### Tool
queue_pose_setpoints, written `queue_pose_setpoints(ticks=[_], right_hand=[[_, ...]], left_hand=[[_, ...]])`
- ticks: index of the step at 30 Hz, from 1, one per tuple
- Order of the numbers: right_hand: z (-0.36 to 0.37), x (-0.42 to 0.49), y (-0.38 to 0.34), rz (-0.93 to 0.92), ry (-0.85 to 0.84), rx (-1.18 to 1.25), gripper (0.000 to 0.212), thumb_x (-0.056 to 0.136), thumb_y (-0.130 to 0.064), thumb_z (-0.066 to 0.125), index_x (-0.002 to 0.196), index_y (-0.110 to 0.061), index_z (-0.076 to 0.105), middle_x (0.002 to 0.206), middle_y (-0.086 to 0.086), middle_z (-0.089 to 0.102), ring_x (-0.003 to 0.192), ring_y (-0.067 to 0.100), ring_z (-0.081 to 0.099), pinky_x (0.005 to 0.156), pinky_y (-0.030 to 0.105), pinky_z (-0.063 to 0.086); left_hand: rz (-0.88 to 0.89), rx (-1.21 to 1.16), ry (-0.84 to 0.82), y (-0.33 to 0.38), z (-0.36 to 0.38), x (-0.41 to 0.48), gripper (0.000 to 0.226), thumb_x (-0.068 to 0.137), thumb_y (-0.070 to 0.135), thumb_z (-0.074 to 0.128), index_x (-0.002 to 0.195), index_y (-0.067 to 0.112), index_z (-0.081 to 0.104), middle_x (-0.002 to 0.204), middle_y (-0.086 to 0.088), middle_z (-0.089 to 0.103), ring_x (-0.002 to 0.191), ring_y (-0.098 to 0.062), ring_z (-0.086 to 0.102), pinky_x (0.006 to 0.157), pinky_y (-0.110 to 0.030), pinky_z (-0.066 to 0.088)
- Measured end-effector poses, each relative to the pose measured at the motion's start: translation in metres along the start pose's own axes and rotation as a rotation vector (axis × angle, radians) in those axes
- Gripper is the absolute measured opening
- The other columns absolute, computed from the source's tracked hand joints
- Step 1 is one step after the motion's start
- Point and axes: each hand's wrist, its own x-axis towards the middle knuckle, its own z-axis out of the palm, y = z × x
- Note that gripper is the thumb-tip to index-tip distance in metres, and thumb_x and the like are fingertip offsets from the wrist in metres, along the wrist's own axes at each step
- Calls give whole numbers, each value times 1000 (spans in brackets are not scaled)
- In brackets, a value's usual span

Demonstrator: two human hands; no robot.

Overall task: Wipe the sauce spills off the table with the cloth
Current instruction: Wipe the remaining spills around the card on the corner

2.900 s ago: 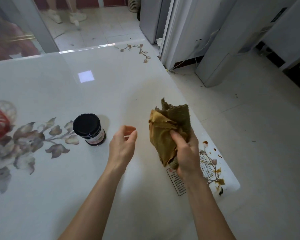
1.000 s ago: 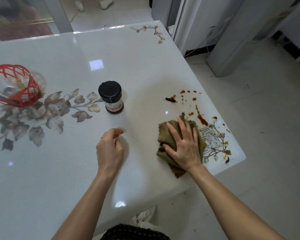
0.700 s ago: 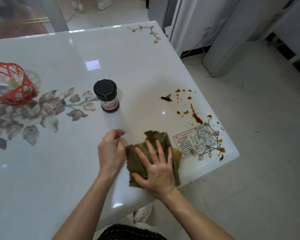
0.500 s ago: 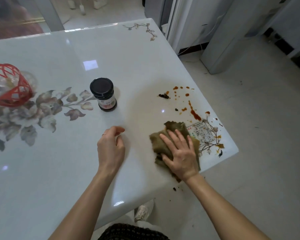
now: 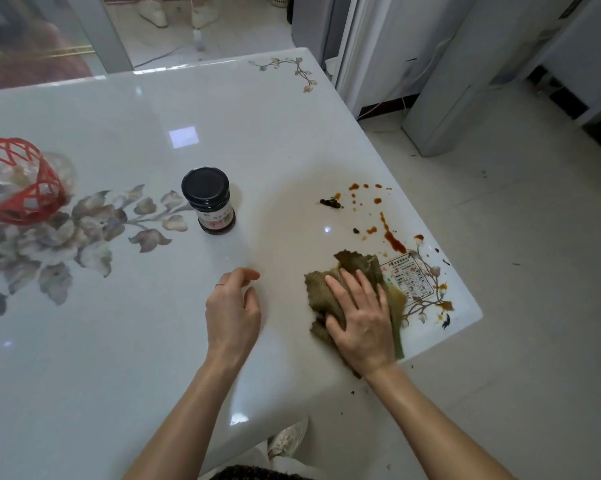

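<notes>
Two bare arms reach out from the bottom of the view. The left arm goes up the middle, and the right arm comes in from the lower right and slants to the left.

The left hand (image 5: 232, 308) is palm down with its fingers bent in a loose curl. It holds nothing. I cannot tell if it touches the table (image 5: 119, 341) or floats just over it.

The right hand (image 5: 361, 320) lies flat, palm down, on the cloth (image 5: 318, 289). Its fingers (image 5: 368, 284) are straight and spread a little, and they point away from the person. The thumb sticks out to the left. The two hands are apart.
</notes>
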Motion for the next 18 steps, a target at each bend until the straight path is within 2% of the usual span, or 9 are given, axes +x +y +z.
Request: queue_pose_setpoints(ticks=[2,6,8,12,14,18], right_hand=[[7,1,-24,-57,-15,24,69,85,-50,48,151,-34,37,158,-3,35,148,25,25,120,52,18],[15,29,-35,-324,-83,44,62,88,-47,50,148,-32,44,156,-2,40,147,24,31,118,50,24],[15,66,-35,-300,-101,36,61,89,-48,44,148,-32,45,155,-1,42,146,25,32,118,51,25],[21,101,-54,-112,-87,47,66,86,-49,36,150,-32,41,157,-1,38,147,27,29,120,54,20],[26,94,-65,-128,-84,46,65,86,-48,38,150,-33,40,158,-1,37,147,27,28,120,52,18],[29,110,-65,-177,-50,23,61,88,-48,39,147,-32,44,154,-1,42,145,28,34,117,54,26]], left_hand=[[2,0,-2,1,3,1,28,83,-5,48,101,11,64,103,-3,66,96,-20,60,83,-24,41],[37,15,-20,8,10,5,27,82,-3,52,100,12,64,101,-3,65,94,-19,59,80,-23,41],[57,31,-29,11,12,9,26,82,-2,53,100,13,64,100,-2,64,91,-18,59,78,-20,40],[66,35,-20,14,14,21,32,80,-5,53,104,14,63,104,-1,64,93,-17,59,78,-16,36],[65,28,-10,15,14,28,32,80,-5,52,104,14,62,102,0,63,91,-16,58,77,-16,37],[40,28,-1,12,13,36,32,82,-4,51,107,13,61,105,-2,63,93,-19,58,78,-21,40]])
